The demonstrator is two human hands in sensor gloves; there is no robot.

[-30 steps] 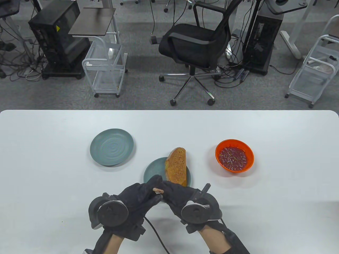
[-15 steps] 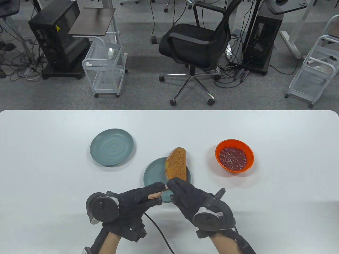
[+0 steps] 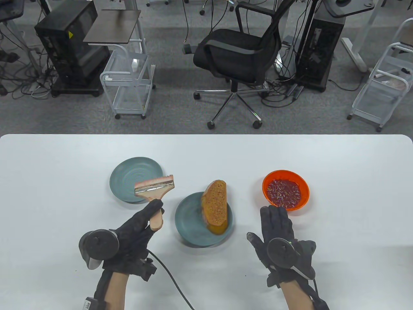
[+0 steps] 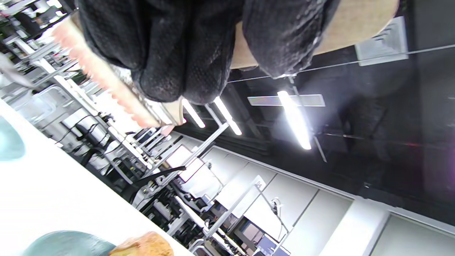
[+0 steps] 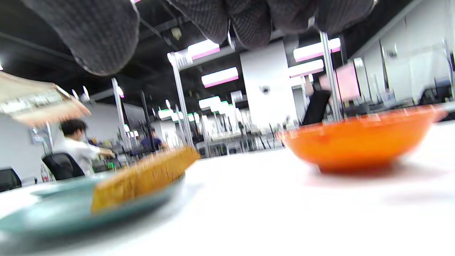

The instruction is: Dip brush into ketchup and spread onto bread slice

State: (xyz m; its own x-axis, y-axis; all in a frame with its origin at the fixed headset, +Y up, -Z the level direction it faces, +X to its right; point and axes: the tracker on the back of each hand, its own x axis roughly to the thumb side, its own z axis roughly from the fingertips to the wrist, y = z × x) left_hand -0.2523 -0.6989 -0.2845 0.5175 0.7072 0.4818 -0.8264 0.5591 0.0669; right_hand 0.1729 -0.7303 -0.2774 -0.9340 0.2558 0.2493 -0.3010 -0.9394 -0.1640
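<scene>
My left hand (image 3: 138, 226) grips the wooden handle of a flat brush (image 3: 155, 189) and holds it above the table, bristles up over the near edge of the empty teal plate (image 3: 129, 177). The brush handle and pink bristles show in the left wrist view (image 4: 117, 92). A bread slice (image 3: 215, 201) lies on a second teal plate (image 3: 190, 222) in the middle. An orange bowl of ketchup (image 3: 285, 190) stands to the right. My right hand (image 3: 274, 226) lies flat and empty, fingers stretched toward the bowl. The bowl (image 5: 359, 142) and bread (image 5: 142, 177) show in the right wrist view.
The white table (image 3: 355, 168) spreads wide on both sides. A black cable (image 3: 174, 284) runs from my left wrist to the near edge. An office chair (image 3: 235, 55) and carts stand beyond the far edge.
My hands were together in front of the bread plate holding the brush handle. The left hand has now moved left and lifted the brush; the right hand let go and moved right toward the bowl.
</scene>
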